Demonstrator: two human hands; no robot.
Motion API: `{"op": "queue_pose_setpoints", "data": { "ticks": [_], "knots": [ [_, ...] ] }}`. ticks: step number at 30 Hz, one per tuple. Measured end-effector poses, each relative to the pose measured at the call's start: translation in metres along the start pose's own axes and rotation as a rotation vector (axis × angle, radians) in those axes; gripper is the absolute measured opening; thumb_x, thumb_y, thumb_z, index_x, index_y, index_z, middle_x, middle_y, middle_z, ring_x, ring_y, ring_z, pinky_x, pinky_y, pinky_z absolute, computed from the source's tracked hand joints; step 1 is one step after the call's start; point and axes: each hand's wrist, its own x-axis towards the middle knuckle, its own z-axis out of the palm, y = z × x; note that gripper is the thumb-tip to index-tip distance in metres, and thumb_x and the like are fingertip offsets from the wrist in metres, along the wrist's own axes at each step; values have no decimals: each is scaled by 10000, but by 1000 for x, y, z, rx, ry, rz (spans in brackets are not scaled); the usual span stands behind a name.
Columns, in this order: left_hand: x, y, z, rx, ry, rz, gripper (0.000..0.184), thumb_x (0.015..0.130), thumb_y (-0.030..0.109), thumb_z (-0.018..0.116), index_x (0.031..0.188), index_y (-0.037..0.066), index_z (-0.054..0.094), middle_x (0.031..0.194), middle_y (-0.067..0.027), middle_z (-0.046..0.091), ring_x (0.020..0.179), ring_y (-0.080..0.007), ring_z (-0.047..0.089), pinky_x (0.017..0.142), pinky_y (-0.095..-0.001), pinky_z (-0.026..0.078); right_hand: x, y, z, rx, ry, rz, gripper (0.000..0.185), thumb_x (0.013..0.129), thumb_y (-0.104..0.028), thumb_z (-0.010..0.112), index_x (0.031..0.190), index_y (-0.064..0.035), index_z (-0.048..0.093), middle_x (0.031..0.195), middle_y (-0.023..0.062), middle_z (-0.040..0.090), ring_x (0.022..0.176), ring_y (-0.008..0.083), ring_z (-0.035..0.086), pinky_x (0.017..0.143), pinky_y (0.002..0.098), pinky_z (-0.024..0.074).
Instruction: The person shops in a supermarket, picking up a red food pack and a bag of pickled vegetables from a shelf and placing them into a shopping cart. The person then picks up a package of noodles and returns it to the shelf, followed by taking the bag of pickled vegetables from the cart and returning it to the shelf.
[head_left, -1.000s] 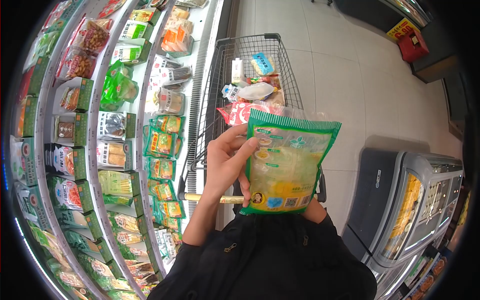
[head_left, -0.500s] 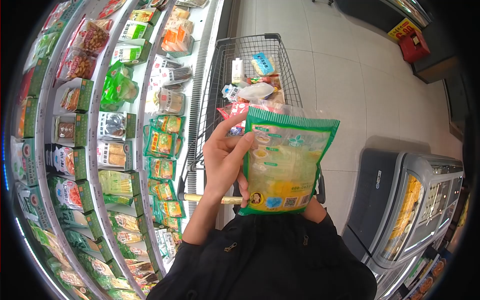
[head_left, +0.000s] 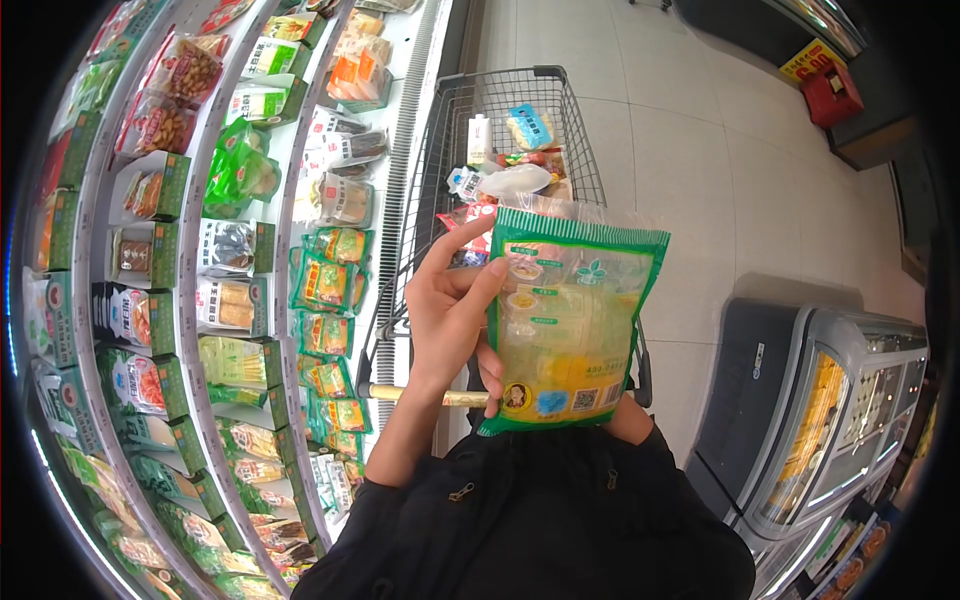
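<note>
My left hand [head_left: 455, 320] is closed on the left edge of a green-bordered food packet [head_left: 570, 330], thumb on the front and fingers partly behind it. The packet is upright in front of my chest, its printed side with a QR code facing me. Yellowish contents show through its clear middle. Of my right hand, only the wrist [head_left: 628, 420] shows, below the packet's lower right corner; its fingers are hidden behind the packet. Just beyond stands a wire shopping cart [head_left: 585, 130], its yellowish handle [head_left: 465, 398] partly covered by my left hand and the packet.
In the cart lie a white carton [head_left: 479, 140], a blue-labelled bag [head_left: 530, 127] and other packages. Shelves of packaged food [head_left: 325, 285] run along the left. On the right stands a grey display case [head_left: 750, 400]; farther off is a red box [head_left: 830, 95]. Tiled floor [head_left: 680, 200] lies between.
The packet has turned slightly in my left hand, its upper right corner shifting a little left. The grip is the same, and the cart has barely moved in view.
</note>
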Motion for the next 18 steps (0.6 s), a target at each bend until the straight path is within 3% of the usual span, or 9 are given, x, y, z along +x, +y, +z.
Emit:
{"op": "queue_pose_setpoints", "data": {
  "ticks": [6, 9, 10, 11, 12, 13, 15, 16, 18],
  "knots": [
    [2, -5, 0, -24, 17, 1, 453, 1001, 33, 664, 1437, -12, 551, 845, -126, 784, 768, -62, 688, 617, -173, 495, -5, 1, 0, -1, 91, 2, 976, 911, -822, 467, 1508, -51, 421, 1177, 270, 562, 1117, 437, 631, 941, 695, 510],
    [7, -13, -2, 59, -11, -23, 513, 1003, 63, 674, 1481, 11, 498, 946, -146, 787, 768, -81, 696, 626, -194, 522, 5, 2, -8, 145, -35, -84, 902, 956, -773, 445, 1513, -63, 429, 1223, 249, 563, 1115, 404, 633, 963, 677, 506],
    [10, -14, 0, -6, -38, -87, 559, 1003, 76, 678, 1510, 22, 451, 1072, -175, 762, 829, -106, 705, 648, -208, 543, 4, -1, -4, 144, -34, -79, 902, 956, -773, 445, 1513, -63, 429, 1223, 249, 563, 1115, 404, 633, 963, 677, 506],
    [12, -17, 2, -72, -64, -149, 607, 1003, 90, 682, 1539, 33, 403, 1198, -204, 736, 889, -131, 713, 670, -222, 565, 1, -6, 4, 60, 144, -151, 851, 972, -756, 434, 1499, -88, 446, 1197, 220, 579, 1107, 371, 626, 978, 641, 496],
    [13, -27, 2, -15, -124, -105, 687, 1007, 131, 683, 1580, 40, 313, 1425, -256, 597, 1089, -219, 694, 783, -308, 611, -3, -14, 10, -27, 321, -222, 802, 987, -739, 424, 1486, -112, 463, 1171, 191, 595, 1098, 338, 618, 992, 604, 487],
    [14, -49, -2, 5, -163, -76, 761, 993, 214, 712, 1602, 47, 288, 1529, -270, 495, 1312, -316, 591, 974, -435, 575, -11, -22, 2, -29, 320, -214, 802, 987, -739, 424, 1486, -112, 463, 1171, 191, 595, 1098, 338, 618, 992, 604, 487],
    [13, -73, -6, 195, -264, 64, 829, 973, 297, 737, 1618, 60, 273, 1595, -246, 426, 1422, -373, 497, 1122, -513, 463, -28, -44, -39, -125, 541, -318, 652, 1031, -631, 475, 1427, -114, 506, 1182, 148, 608, 1097, 301, 629, 989, 544, 510],
    [11, -80, -7, 155, -334, -15, 894, 949, 328, 761, 1633, 65, 249, 1641, -219, 371, 1474, -393, 432, 1169, -517, 410, -34, -52, -65, -128, 538, -322, 652, 1031, -631, 475, 1427, -114, 506, 1182, 148, 608, 1097, 301, 629, 989, 544, 510],
    [5, -85, -6, 49, -440, -59, 900, 948, 328, 763, 1636, 61, 249, 1639, -222, 369, 1476, -370, 432, 1166, -500, 414, -24, -64, -78, -436, 1062, -706, 538, 1066, -531, 501, 1369, -88, 530, 1213, 114, 621, 1139, 257, 634, 1000, 453, 520]
  ]
}}
